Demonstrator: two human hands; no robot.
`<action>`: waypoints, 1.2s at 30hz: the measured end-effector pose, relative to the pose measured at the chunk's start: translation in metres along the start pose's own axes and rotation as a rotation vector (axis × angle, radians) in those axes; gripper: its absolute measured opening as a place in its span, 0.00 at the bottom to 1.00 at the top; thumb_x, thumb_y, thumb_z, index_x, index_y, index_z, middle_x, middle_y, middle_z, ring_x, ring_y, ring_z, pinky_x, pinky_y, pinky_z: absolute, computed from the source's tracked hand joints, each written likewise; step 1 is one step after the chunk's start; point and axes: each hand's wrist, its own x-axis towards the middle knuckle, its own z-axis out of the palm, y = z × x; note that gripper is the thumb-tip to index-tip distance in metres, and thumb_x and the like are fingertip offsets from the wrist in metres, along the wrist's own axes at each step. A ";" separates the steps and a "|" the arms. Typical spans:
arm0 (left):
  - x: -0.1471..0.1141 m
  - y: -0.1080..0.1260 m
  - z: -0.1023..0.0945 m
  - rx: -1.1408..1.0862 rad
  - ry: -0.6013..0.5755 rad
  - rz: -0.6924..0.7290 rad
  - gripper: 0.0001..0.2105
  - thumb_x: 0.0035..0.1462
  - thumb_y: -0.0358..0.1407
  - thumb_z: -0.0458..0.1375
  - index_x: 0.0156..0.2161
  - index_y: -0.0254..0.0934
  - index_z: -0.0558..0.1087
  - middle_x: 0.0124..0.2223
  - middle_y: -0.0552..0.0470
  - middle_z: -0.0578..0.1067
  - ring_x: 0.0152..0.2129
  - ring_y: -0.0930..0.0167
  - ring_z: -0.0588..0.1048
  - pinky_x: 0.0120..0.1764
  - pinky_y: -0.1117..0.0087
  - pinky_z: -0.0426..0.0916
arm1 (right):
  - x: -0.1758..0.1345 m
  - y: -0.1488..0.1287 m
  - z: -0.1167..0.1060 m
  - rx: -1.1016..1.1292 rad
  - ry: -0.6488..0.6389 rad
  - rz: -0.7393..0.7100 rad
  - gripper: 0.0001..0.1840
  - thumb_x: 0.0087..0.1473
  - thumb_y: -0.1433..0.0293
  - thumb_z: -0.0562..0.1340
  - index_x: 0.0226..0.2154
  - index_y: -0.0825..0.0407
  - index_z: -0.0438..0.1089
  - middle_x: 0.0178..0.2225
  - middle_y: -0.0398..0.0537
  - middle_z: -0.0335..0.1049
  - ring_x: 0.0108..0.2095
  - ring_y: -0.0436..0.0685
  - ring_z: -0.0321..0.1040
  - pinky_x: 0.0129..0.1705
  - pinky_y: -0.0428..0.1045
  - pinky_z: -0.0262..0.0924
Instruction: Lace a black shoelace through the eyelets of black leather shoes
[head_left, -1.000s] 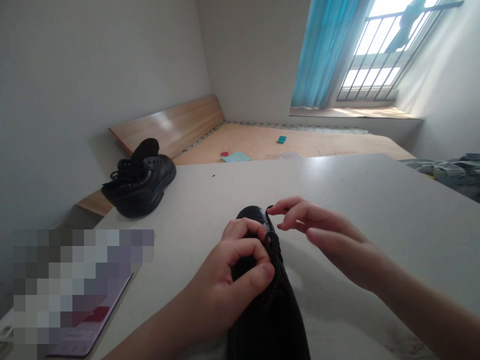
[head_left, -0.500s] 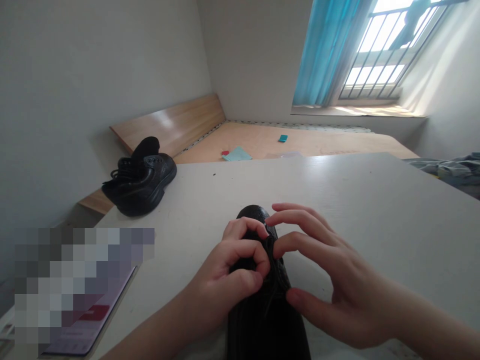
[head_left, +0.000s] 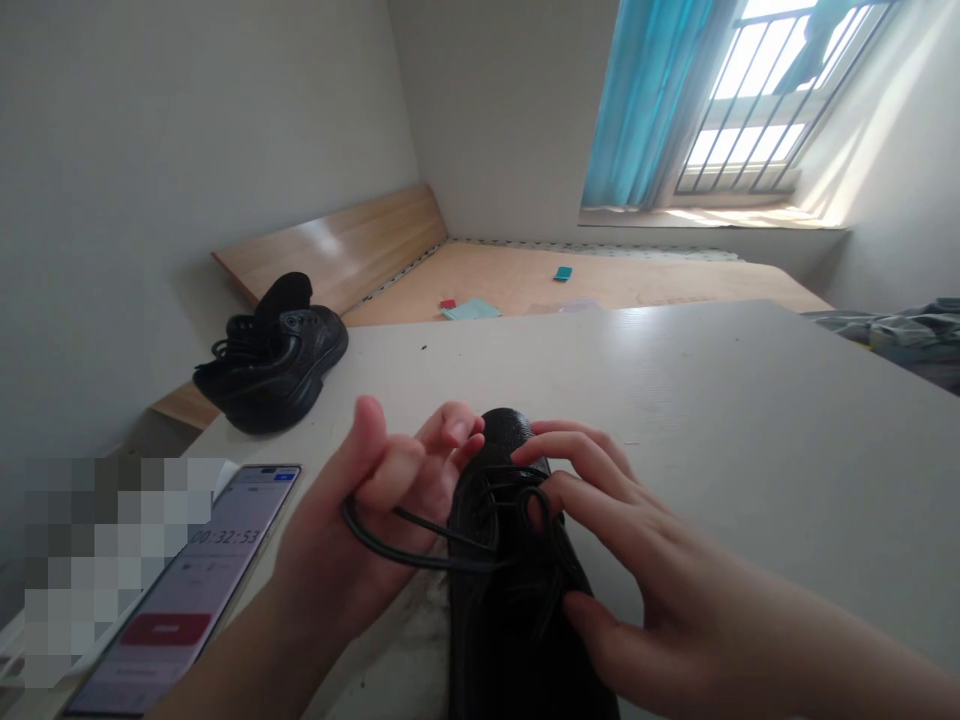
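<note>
A black leather lace-up shoe (head_left: 510, 430) lies lengthwise before me, toe pointing away. To its left, my left hand (head_left: 390, 500) is raised with a loop of black shoelace (head_left: 420, 562) pulled out sideways, hooked round its bent index finger. My right hand (head_left: 622, 520) grips the shoe's right side, thumb lower down and fingertips near the lacing. Its index fingertip touches a small curl of lace (head_left: 531, 495). The lower part of the shoe is dark, so little detail shows there.
The other black shoe (head_left: 277, 370) rests on its side at the white table's (head_left: 675, 400) far left. A phone (head_left: 187, 580) showing a running timer lies at the near left, beside a blurred-out area. Behind the table is a wooden bed board (head_left: 637, 280) with small cloths.
My left hand has moved left and up from the lacing, drawing a loop of shoelace out with it. The right hand has stayed nearly in place on the shoe.
</note>
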 end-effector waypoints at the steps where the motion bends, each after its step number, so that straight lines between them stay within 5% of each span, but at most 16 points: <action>1: 0.003 0.002 -0.002 -0.022 0.050 0.016 0.34 0.65 0.53 0.44 0.15 0.35 0.39 0.35 0.48 0.67 0.42 0.65 0.72 0.50 0.57 0.72 | 0.001 0.000 0.001 0.032 -0.007 0.009 0.21 0.42 0.78 0.59 0.42 0.52 0.63 0.53 0.58 0.59 0.60 0.61 0.52 0.61 0.54 0.57; 6: 0.012 0.013 -0.010 -0.081 0.204 0.070 0.31 0.67 0.46 0.45 0.18 0.35 0.36 0.29 0.50 0.62 0.37 0.69 0.71 0.51 0.59 0.71 | 0.001 0.003 0.001 0.078 -0.016 0.025 0.14 0.46 0.77 0.62 0.38 0.51 0.65 0.51 0.54 0.59 0.58 0.61 0.53 0.61 0.54 0.57; 10: 0.010 0.013 -0.008 -0.127 0.119 0.031 0.27 0.67 0.41 0.42 0.18 0.36 0.40 0.23 0.53 0.54 0.24 0.72 0.64 0.42 0.62 0.72 | 0.000 0.002 -0.003 0.235 0.043 0.069 0.05 0.59 0.69 0.61 0.31 0.49 0.67 0.47 0.50 0.63 0.52 0.57 0.61 0.55 0.52 0.60; 14: 0.007 0.003 -0.001 0.295 -0.004 -0.022 0.19 0.62 0.38 0.47 0.19 0.39 0.57 0.20 0.55 0.57 0.20 0.72 0.60 0.29 0.67 0.65 | 0.003 0.003 -0.007 0.501 0.207 0.169 0.13 0.63 0.61 0.58 0.29 0.49 0.68 0.34 0.47 0.67 0.37 0.53 0.66 0.39 0.48 0.64; 17: 0.004 -0.004 0.004 0.725 0.011 0.033 0.09 0.57 0.36 0.53 0.26 0.38 0.66 0.24 0.56 0.65 0.25 0.71 0.64 0.30 0.69 0.61 | 0.005 0.008 -0.011 0.763 0.291 0.311 0.15 0.63 0.58 0.59 0.29 0.49 0.69 0.26 0.43 0.66 0.29 0.50 0.63 0.32 0.44 0.61; 23: -0.001 -0.006 0.009 1.036 -0.118 0.223 0.04 0.54 0.31 0.53 0.30 0.38 0.69 0.32 0.53 0.69 0.33 0.68 0.68 0.37 0.66 0.62 | 0.007 0.026 -0.013 1.174 0.230 0.483 0.12 0.63 0.60 0.58 0.32 0.49 0.68 0.20 0.38 0.61 0.23 0.46 0.60 0.28 0.41 0.57; 31: -0.004 -0.008 0.008 1.019 -0.143 0.259 0.05 0.56 0.31 0.52 0.29 0.38 0.66 0.34 0.53 0.68 0.35 0.68 0.67 0.40 0.66 0.61 | 0.004 0.013 -0.009 0.494 -0.115 0.355 0.15 0.56 0.60 0.63 0.27 0.52 0.63 0.25 0.41 0.59 0.27 0.48 0.56 0.30 0.44 0.55; 36: -0.004 -0.008 0.009 0.993 -0.150 0.241 0.05 0.56 0.29 0.52 0.29 0.37 0.66 0.34 0.54 0.68 0.36 0.69 0.67 0.41 0.67 0.61 | -0.005 0.007 -0.014 0.195 -0.193 0.203 0.12 0.41 0.77 0.67 0.26 0.51 0.62 0.25 0.38 0.62 0.26 0.47 0.57 0.29 0.43 0.57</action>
